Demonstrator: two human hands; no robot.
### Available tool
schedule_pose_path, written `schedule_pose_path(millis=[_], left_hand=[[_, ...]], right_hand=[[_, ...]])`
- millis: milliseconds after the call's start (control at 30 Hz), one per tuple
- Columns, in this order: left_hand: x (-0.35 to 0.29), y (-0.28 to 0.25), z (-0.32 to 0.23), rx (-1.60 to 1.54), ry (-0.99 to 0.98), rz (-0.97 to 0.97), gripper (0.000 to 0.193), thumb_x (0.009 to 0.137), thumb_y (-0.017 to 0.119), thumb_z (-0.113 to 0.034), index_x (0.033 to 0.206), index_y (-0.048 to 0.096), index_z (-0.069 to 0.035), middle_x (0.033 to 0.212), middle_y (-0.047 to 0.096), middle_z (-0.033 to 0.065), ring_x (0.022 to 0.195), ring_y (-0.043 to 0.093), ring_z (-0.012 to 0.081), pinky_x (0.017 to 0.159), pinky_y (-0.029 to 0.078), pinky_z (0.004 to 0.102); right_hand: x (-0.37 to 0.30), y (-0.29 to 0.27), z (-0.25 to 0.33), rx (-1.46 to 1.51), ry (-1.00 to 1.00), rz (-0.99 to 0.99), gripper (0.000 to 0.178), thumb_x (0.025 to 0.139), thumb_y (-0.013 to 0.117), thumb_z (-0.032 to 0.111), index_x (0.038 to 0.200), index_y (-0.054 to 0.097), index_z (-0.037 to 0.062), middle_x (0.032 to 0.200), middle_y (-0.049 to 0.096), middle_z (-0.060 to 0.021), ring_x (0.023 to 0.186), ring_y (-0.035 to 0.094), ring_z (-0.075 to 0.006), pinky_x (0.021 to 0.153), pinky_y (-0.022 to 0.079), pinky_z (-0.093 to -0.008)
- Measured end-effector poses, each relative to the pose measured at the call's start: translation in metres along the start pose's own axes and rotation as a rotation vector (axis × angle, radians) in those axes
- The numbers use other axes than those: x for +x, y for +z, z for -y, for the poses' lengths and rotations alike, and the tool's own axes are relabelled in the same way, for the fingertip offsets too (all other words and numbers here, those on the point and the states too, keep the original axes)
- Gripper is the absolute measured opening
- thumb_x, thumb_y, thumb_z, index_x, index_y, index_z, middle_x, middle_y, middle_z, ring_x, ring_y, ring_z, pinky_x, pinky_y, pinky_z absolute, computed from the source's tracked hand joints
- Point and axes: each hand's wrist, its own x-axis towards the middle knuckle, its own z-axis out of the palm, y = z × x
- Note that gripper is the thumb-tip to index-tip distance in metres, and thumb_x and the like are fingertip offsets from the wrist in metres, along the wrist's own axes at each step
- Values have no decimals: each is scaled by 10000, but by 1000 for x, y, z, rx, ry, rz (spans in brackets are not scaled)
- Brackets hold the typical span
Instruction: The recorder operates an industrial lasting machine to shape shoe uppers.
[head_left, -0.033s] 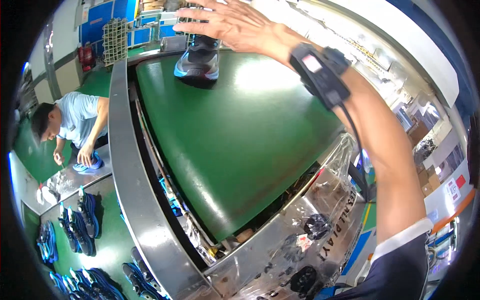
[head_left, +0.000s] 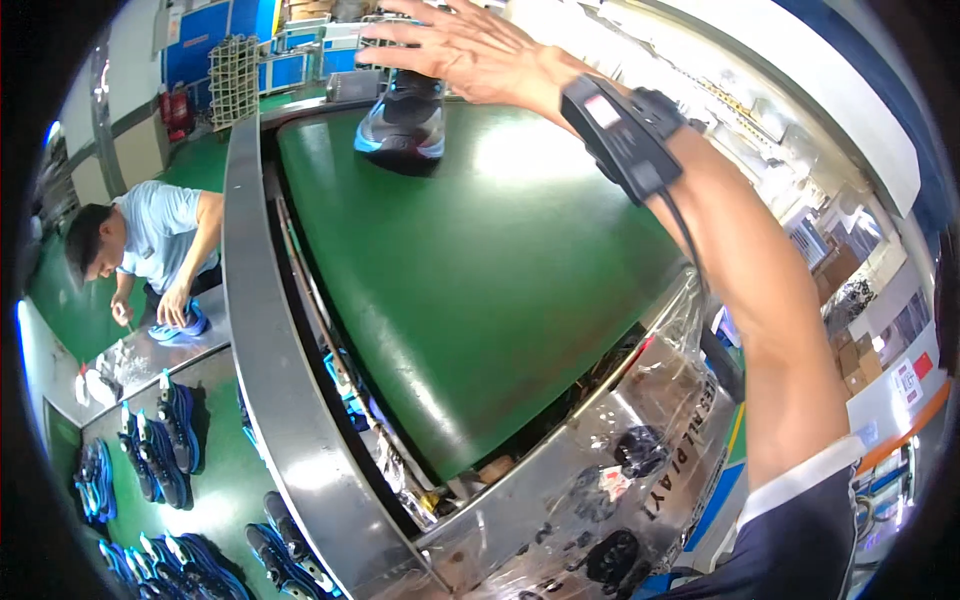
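Note:
My right hand (head_left: 465, 55) reaches across the top of the view, its fingers stretched out and spread with nothing in them. A strapped black device (head_left: 625, 140) with a cable sits on that wrist. Just below the fingers, a dark shoe with a light-blue sole (head_left: 405, 130) rests on the far part of the green conveyor belt (head_left: 470, 290). The hand partly covers the shoe's upper end; whether they touch, I cannot tell. My left hand is out of view.
A metal rail (head_left: 270, 300) edges the belt on the left. Beyond it, a co-worker (head_left: 160, 235) handles a blue shoe (head_left: 180, 322) at a bench. Several shoes (head_left: 160, 450) stand lower left. Clear plastic sheeting (head_left: 600, 500) covers the near metal end.
My right wrist and forearm have shifted slightly left. The whole scene has slid a little to the right in the view, and the hand stays spread over the shoe.

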Motion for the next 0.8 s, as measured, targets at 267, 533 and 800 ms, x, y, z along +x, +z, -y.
schedule_pose_path(millis=[267, 533, 800], left_hand=[[-31, -11, -2, -65, -10, -24, 315, 971, 602, -115, 1243, 578, 43, 1139, 656, 103, 1014, 614, 162, 893, 495, 290], [-54, 27, -45, 298, -10, 111, 304, 902, 690, -98, 1171, 638, 34, 1056, 706, 102, 943, 648, 146, 847, 508, 279], [-117, 164, -81, 83, 210, 773, 572, 808, 769, -258, 1236, 563, 61, 1181, 619, 175, 1098, 586, 262, 940, 482, 385]], right_hand=[[4, 40, 11, -38, 115, 59, 469, 796, 633, 120, 1251, 520, 111, 1322, 495, -123, 1307, 408, -330, 1098, 292, -569], [-96, -54, 17, 81, 473, 3, 446, 594, 785, 259, 975, 654, 68, 1027, 531, -99, 1065, 517, -247, 888, 363, -460], [-284, -353, 92, 412, 1059, -198, 603, 697, 840, 316, 1120, 604, -43, 990, 635, -141, 872, 642, -211, 791, 507, -324]])
